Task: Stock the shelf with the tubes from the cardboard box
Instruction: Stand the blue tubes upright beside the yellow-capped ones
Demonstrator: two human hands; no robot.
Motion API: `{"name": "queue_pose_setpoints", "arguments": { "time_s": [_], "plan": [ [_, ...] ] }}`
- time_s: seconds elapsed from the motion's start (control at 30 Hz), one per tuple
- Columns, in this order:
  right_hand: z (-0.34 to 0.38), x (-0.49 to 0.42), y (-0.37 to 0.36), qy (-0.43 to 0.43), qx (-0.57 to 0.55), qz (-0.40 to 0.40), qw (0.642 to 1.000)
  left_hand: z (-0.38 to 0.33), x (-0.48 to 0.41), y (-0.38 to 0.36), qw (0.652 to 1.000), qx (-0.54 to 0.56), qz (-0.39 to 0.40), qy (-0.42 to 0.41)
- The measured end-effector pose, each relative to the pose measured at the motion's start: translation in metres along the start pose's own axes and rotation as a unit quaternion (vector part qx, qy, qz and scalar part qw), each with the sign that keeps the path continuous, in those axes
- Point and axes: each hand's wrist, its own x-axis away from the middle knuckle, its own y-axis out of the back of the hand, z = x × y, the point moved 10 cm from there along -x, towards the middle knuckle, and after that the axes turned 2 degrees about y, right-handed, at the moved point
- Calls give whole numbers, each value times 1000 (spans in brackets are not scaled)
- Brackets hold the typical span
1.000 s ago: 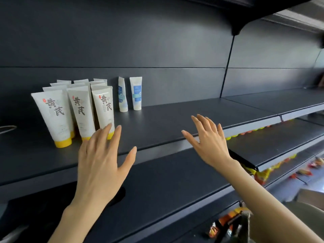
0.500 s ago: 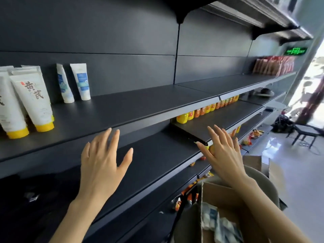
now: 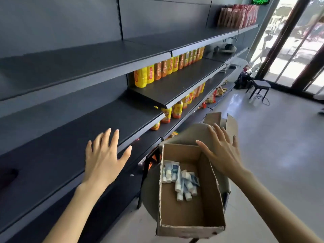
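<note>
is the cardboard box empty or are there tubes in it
Not empty. A small pile of white and blue tubes lies flat on the floor of the open cardboard box, toward its far end.

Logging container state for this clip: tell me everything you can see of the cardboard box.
The cardboard box is plain brown corrugated board with an open top. Its flaps stand up at the far end, and the edge of its left wall is ragged. It rests on a round grey seat. White tubes with blue labels lie loosely piled toward its far left, and the rest of its floor is bare. The open right hand is over its right wall; whether it touches cannot be told.
</note>
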Motion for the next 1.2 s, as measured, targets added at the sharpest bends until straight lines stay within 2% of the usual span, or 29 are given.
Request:
{"name": "queue_pose_setpoints", "arguments": {
  "time_s": [0.27,0.37,0.8,0.97,1.13,1.2],
  "plan": [
    [-63,23,-93,-98,-12,105,990,-37,-20,-92,992,2,116,-47],
    [-72,26,-123,-128,-13,132,983,-47,-29,-126,983,2,171,-69],
    [-88,30,-265,-195,-65,232,951,-103,-39,-243,941,7,309,-140],
    [-106,32,-321,-255,-138,267,919,-118,-50,-287,932,-5,334,-140],
    [-125,31,-378,-367,-271,245,855,-139,-61,-328,932,16,333,-142],
    [-132,31,-404,-418,-322,230,818,-146,-61,-342,932,23,330,-146]
  ]
}}
